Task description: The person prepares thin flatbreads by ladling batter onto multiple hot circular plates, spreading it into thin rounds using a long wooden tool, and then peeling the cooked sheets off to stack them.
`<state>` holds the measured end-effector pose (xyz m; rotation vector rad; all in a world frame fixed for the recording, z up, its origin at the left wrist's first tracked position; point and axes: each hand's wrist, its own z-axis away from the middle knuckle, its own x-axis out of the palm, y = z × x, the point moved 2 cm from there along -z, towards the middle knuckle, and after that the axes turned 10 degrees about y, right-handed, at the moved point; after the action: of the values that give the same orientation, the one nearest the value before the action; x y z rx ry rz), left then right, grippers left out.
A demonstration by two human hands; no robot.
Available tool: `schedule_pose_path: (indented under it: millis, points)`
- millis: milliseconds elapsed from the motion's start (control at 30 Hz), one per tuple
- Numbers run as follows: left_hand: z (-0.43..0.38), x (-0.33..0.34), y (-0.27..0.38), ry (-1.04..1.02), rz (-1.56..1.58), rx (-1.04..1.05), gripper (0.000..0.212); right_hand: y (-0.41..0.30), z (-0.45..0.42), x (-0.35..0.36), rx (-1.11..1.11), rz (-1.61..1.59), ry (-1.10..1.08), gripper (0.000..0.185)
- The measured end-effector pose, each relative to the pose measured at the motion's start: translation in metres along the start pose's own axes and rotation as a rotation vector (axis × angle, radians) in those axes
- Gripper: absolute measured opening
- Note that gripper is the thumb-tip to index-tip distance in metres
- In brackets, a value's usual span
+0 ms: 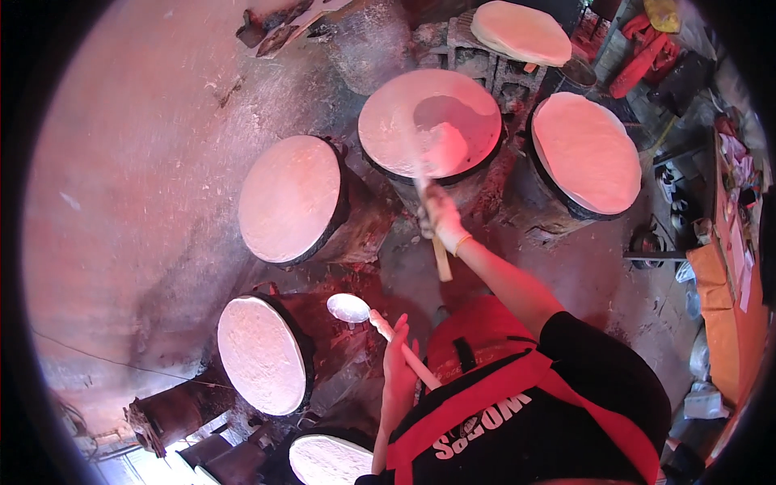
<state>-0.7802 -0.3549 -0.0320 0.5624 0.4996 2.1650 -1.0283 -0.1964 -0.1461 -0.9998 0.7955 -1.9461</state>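
Observation:
My right hand (441, 215) grips a light flat wooden handle (442, 260), whose far end blurs over the back middle round griddle (458, 112). Pale batter covers much of that griddle, with a darker curved patch at its right. Lower down, my left hand (399, 367) holds a ladle (348, 308) by its long pale handle, fingers extended along it. White stuff coats the ladle's bowl. Pale round sheets cover the griddles at upper left (290, 200), at right (585, 154), at lower left (262, 354) and at the bottom (330, 462).
Beyond the griddles, a pile of pale round sheets (521, 30) rests on concrete blocks (470, 57). Drum-like stoves support the griddles around me. A cluttered table with an orange cover (718, 333) stands at far right. A thin cord (130, 367) runs at lower left.

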Motion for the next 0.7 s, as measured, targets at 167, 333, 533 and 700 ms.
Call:
schedule_pose_path:
  millis: [167, 333, 533, 700]
  points:
    - [-0.011, 0.017, -0.008, 0.073, 0.056, -0.060, 0.044, -0.022, 0.043, -0.082, 0.235, 0.184, -0.067, 0.032]
    - [-0.026, 0.046, -0.022, 0.073, 0.037, -0.075, 0.044, -0.086, 0.016, -0.148, 0.349, -0.034, 0.027, 0.021]
    - [-0.035, 0.106, -0.025, 0.046, 0.008, -0.058, 0.043, -0.082, 0.013, -0.145, 0.287, 0.170, -0.245, 0.037]
    - [-0.031, 0.146, -0.034, 0.083, 0.079, 0.002, 0.035, -0.136, -0.016, -0.198, 0.378, 0.177, -0.014, 0.027]
